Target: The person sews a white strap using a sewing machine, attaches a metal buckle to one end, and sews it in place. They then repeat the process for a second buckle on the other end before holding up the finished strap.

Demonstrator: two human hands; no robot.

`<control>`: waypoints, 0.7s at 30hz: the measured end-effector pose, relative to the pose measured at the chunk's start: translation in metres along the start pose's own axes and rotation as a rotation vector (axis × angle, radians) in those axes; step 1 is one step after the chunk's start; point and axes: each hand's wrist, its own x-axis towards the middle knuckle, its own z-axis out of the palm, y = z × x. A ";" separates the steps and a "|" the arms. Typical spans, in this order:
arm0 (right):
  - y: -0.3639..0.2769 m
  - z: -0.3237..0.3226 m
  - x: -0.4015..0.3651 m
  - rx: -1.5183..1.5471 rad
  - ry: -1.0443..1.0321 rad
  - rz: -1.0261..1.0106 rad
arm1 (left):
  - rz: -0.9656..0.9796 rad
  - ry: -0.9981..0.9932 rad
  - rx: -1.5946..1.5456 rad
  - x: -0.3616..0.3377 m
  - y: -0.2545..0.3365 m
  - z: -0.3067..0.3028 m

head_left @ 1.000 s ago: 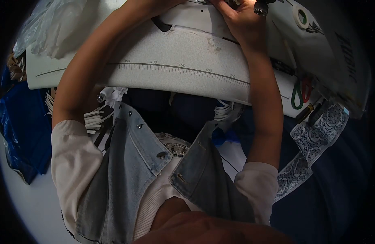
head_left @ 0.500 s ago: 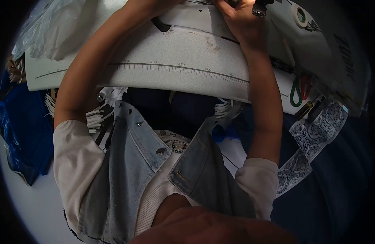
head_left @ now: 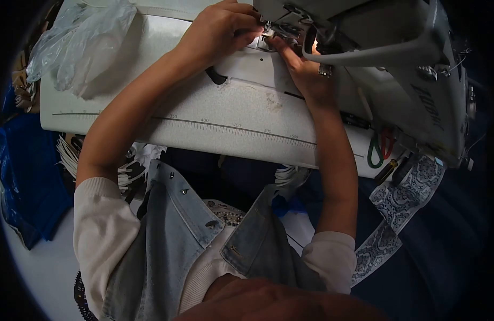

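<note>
The head of a sewing machine (head_left: 375, 43) juts in from the upper right, its lamp lighting the needle and presser foot (head_left: 268, 31). My left hand (head_left: 223, 27) is closed just left of the foot, thumb and fingertips pinched together; whatever they hold is too small to name. From the right, my right hand (head_left: 306, 69) reaches in under the machine arm, a digit tip close to the foot. Its other fingers are partly hidden by the machine, and it looks closed around something I cannot make out. A small pale piece shows at the foot.
Clear plastic bags (head_left: 89, 48) lie on the left of the machine table (head_left: 193, 104), which has a printed ruler. Green-handled scissors (head_left: 374, 152), a red-handled tool (head_left: 386, 143) and a yellow-black screwdriver (head_left: 386, 170) lie at right. Patterned trim (head_left: 407, 187) hangs beside them.
The view has tilted up, so the machine head, needle area and both hands now show more fully. Both hands stay near the presser foot.
</note>
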 end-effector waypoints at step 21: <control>0.012 -0.013 0.000 -0.557 -0.060 -0.277 | 0.018 -0.201 0.265 0.002 -0.016 0.000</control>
